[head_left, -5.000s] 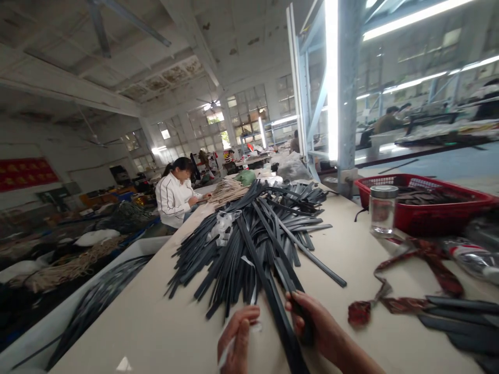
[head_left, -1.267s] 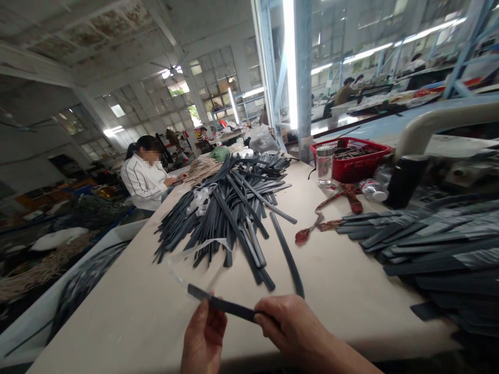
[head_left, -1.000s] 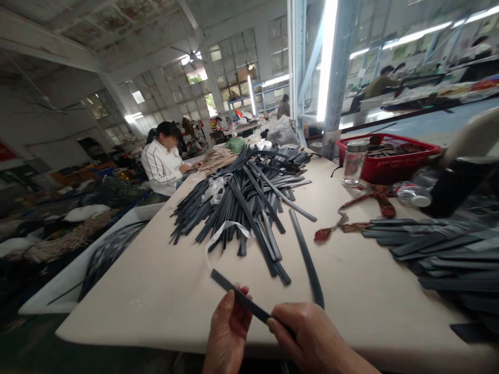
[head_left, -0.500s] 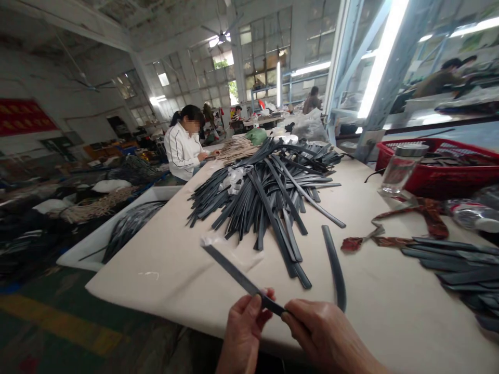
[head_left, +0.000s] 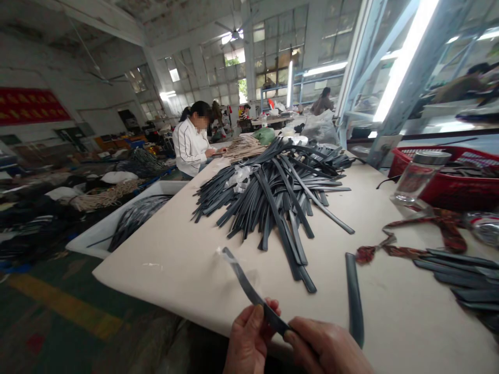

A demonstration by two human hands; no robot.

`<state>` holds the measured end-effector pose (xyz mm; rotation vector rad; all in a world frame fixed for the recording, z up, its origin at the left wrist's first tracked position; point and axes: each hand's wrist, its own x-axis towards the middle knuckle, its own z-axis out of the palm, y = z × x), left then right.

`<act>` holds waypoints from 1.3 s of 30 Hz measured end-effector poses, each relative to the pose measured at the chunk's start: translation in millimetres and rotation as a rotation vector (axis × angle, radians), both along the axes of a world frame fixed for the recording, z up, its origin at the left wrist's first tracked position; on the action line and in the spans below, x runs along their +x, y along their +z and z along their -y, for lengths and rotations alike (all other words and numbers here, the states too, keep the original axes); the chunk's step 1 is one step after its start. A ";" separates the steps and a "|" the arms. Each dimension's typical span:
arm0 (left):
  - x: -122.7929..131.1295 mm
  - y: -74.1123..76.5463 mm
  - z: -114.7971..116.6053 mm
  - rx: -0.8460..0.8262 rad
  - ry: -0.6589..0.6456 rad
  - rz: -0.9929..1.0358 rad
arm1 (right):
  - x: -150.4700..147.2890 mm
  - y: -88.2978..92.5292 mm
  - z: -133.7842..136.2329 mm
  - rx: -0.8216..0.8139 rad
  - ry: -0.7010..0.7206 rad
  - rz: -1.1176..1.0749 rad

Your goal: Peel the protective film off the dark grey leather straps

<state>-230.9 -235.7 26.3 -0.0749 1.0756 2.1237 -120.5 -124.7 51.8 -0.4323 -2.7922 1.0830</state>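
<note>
Pinching blk strip (head_left: 248, 290) w/ L hand (head_left: 248, 335) + R hand (head_left: 325, 340) fingers, whitish film (head_left: 222, 255) nr tip; prob. partway thru, w/ big pile (head_left: 273, 200) untouched.

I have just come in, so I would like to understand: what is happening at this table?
The left hand pinches a dark strip partway along, and the right hand grips it just beside. A large pile of similar strips lies ahead on the table, with one loose strip lying apart to the right. A co-worker in white is farther back, left.
</note>
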 end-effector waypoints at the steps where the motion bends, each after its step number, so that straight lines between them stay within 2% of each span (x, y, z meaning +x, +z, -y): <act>1: -3.0 5.5 6.1 -0.027 0.065 -0.076 | -1.0 3.5 0.5 -0.011 0.016 -0.002; 4: -19.0 25.0 37.4 -0.091 0.397 -0.355 | -5.8 17.2 5.7 -0.091 0.177 -0.028; 5: -23.7 29.5 50.6 -0.096 0.501 -0.391 | -8.5 21.8 9.3 -0.123 0.232 -0.039; 6: -26.8 31.8 64.1 -0.092 0.571 -0.375 | -11.8 25.8 13.9 -0.147 0.277 -0.045; 8: -26.5 28.6 89.1 -0.076 0.622 -0.224 | -19.7 31.1 25.9 -0.151 0.332 -0.030; 12: -3.3 0.0 121.4 -0.077 0.588 0.108 | -33.5 27.9 52.1 -0.043 0.408 0.069; 15: 16.3 -19.9 130.3 -0.104 0.571 0.318 | -33.5 20.2 59.7 0.068 0.457 0.146; 17: 24.2 -27.0 131.7 -0.105 0.531 0.443 | -28.1 18.2 56.5 0.122 0.480 0.188; 22: 33.7 -35.2 123.6 -0.055 0.370 0.602 | -15.8 21.1 51.4 0.186 0.471 0.196; 27: 39.1 -44.1 108.9 0.029 0.193 0.628 | -24.9 9.6 75.4 0.198 0.503 0.136; 29: 38.9 -46.8 107.2 0.042 0.203 0.590 | -28.2 5.6 80.3 0.162 0.505 0.134; 33: 38.4 -48.0 109.3 0.004 0.304 0.510 | -29.1 1.0 75.8 0.123 0.392 0.151; 39: 39.0 -46.5 111.9 -0.008 0.224 0.629 | -23.2 -15.3 67.9 0.282 0.283 0.291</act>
